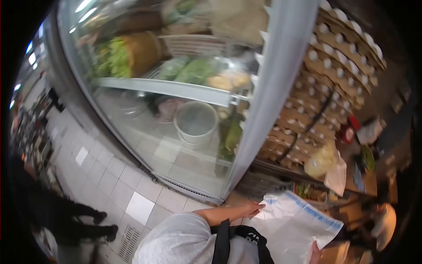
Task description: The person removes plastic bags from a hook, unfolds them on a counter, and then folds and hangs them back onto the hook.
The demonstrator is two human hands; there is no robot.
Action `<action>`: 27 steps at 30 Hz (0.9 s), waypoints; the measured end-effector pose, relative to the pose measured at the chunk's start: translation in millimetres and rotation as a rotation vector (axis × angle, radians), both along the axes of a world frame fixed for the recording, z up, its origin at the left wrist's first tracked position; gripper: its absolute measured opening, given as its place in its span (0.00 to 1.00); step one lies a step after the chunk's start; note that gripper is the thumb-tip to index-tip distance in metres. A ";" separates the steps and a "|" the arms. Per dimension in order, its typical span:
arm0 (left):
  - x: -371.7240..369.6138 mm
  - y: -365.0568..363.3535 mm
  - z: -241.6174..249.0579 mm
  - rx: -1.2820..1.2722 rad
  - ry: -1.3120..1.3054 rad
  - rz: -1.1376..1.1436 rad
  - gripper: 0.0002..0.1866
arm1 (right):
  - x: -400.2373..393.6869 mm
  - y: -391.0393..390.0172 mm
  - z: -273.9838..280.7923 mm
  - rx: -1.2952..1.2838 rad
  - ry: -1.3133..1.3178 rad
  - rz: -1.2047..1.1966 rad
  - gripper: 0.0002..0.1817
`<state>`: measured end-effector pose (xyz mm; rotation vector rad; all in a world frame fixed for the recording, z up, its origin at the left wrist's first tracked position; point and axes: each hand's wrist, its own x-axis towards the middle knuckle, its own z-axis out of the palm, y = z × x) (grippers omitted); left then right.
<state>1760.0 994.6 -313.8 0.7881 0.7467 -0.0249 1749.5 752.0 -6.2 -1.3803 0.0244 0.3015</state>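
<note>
A white plastic sack [292, 226] with blue print along its upper edge hangs spread out in front of my body. My left hand [253, 209] pinches the sack's upper left corner, with the bare forearm reaching out from a light short sleeve. At the sack's lower right edge, my right hand [315, 254] grips the material; only part of its fingers shows. Nothing can be seen inside the sack.
A glass-door fridge [176, 90] holds bagged greens and a white bucket [196, 124]. Stacked egg trays [325, 75] stand to its right, above a yellowish bag [322, 159]. A person in dark clothes [66, 215] is at the lower left. The tiled floor has a drain grate [129, 243].
</note>
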 end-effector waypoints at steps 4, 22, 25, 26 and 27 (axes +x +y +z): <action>-13.2 8.7 43.1 0.032 0.051 0.225 0.13 | 12.1 15.3 15.4 0.033 -0.081 0.156 0.26; -81.8 -46.6 71.5 0.207 0.112 0.985 0.11 | 124.6 17.7 -33.0 0.019 -0.087 0.631 0.28; -95.8 -58.3 105.0 0.380 0.108 1.016 0.13 | 139.1 8.7 -50.7 0.041 -0.062 0.659 0.28; -99.4 -61.4 119.0 0.458 0.130 1.013 0.14 | 145.3 4.1 -59.3 0.052 -0.049 0.670 0.28; -104.6 -68.2 144.6 0.543 0.152 0.994 0.14 | 150.2 -1.3 -68.3 0.065 -0.031 0.677 0.28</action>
